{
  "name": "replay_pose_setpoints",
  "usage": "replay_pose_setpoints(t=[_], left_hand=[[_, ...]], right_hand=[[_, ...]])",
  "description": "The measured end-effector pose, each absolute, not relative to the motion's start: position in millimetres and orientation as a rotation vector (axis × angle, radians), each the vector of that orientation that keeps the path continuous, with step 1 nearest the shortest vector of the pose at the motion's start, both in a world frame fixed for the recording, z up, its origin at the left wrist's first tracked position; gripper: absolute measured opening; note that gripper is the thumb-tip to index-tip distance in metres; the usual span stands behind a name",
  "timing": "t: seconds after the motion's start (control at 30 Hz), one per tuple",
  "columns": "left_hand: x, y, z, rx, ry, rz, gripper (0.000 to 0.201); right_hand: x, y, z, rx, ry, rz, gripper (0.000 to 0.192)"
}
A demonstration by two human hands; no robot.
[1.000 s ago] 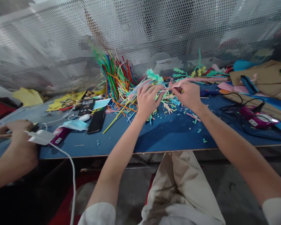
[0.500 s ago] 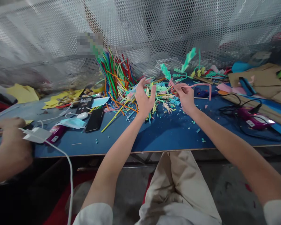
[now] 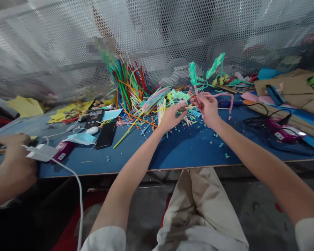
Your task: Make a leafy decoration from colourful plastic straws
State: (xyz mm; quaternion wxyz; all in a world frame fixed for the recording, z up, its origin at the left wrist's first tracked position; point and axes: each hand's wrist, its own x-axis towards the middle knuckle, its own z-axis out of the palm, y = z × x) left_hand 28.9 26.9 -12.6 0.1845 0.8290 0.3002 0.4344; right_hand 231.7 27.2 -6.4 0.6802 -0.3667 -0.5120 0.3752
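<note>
From the head view, the right hand (image 3: 208,109) is raised just above the blue desk (image 3: 183,146), its fingers closed in a pinch on a pink pipe cleaner (image 3: 221,95). The pink stem runs from the fingertips to the right, then bends down in a hook, its free end hanging close over the desk. Out of the same pinch rise two teal fringed stems (image 3: 193,71), standing up and spreading apart in front of the perforated metal screen (image 3: 157,38).

The left hand (image 3: 172,116) is just beside the right one, to its left and slightly lower, fingers loosely curled and stretched toward the pinch point; whether its fingertips touch the pink stem cannot be told. It grips nothing that can be made out.

Directly behind and under both hands lies a heap of coloured trimmings (image 3: 184,111), and farther left a sheaf of coloured sticks (image 3: 129,85) leans against the screen. A purple glue gun (image 3: 284,129) with a black cord lies well to the right of the hands.

On the left of the desk lie a black phone (image 3: 106,134) and a blue face mask (image 3: 81,138). At the far left edge another person's hand (image 3: 12,146) rests near a white charger (image 3: 42,152).
</note>
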Motion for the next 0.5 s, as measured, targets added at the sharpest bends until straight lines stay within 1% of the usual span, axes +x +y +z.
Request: replay_pose_setpoints(t=[0.13,0.27,0.5], left_hand=[[32,27,-14,2.194,0.884,1.296,0.038],[28,31,-11,2.0,0.938,1.433,0.038],[27,28,-2,1.731,0.71,1.388,0.042]], right_hand=[[224,20,-6,-0.804,-1.233,0.876,0.053],[217,12,-8,-0.744,-1.256,0.944,0.046],[215,9,-13,-0.738,-1.312,0.998,0.04]])
